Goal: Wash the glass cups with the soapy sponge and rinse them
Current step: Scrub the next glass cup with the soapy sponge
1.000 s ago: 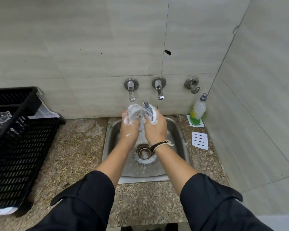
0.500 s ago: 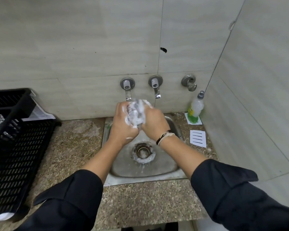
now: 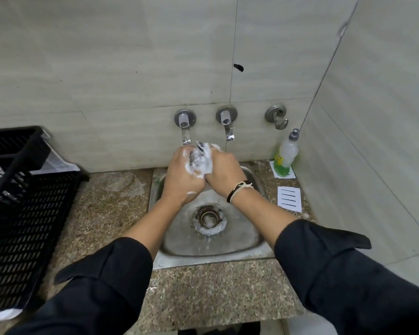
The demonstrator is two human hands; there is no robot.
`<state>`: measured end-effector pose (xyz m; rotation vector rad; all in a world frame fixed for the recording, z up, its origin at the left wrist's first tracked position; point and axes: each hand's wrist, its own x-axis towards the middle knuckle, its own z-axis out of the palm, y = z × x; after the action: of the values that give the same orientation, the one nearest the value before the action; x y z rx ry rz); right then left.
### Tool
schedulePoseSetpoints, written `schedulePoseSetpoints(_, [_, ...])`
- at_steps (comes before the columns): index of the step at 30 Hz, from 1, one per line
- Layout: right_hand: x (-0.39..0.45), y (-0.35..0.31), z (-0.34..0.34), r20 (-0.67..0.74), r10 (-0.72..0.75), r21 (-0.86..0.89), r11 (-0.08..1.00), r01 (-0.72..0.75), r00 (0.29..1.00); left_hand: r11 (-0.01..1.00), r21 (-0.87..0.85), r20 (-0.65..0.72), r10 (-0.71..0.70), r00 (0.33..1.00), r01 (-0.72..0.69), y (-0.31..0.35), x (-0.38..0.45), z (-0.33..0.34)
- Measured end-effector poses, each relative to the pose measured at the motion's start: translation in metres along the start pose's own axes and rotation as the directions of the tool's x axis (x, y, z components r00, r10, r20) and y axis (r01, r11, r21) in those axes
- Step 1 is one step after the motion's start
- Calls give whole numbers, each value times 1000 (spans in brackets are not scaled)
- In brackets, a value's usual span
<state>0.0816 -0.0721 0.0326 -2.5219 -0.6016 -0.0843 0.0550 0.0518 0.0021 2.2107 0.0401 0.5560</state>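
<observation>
Foam and both hands hide most of the glass cup (image 3: pixel 200 157).

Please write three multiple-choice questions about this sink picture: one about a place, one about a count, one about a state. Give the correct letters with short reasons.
1. Where is the soap bottle?
A. in the crate
B. in the right corner, by the wall
C. in the sink

2. How many spouts hang over the sink?
A. two
B. four
C. none

3. What state is the cup in?
A. dry in the crate
B. foamy, held in both hands
C. lying on the drain

Key: 1 B, it stands on the counter corner. 2 A, two spouts show. 3 B, left hand and right hand grip it.
</observation>
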Motion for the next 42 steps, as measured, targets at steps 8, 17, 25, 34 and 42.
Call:
schedulePoseSetpoints(8, [-12, -14, 1, -107, 215, 404, 902, -155, 971, 715, -661, -83, -371, 925, 227, -1, -9, 11])
schedulePoseSetpoints(17, [2, -23, -8, 95, -53, -94, 994, 62, 994, 965, -238, -67, -131, 989, 112, -20, 14, 6])
schedulePoseSetpoints(25, [11, -9, -2, 76, -88, -115, 989, 96, 993, 998, -64, 15, 22, 1000, -21, -7, 25, 6])
schedulePoseSetpoints(34, [26, 7, 8, 183, -19, -129, 991, 43, 983, 994, -15, 95, -102, 990, 104, -26, 30, 16])
schedulePoseSetpoints(42, [13, 23, 23, -32, 28, 318, 948, -16, 999, 326, -592, 617, -405, 675, 737, -35, 27, 9])
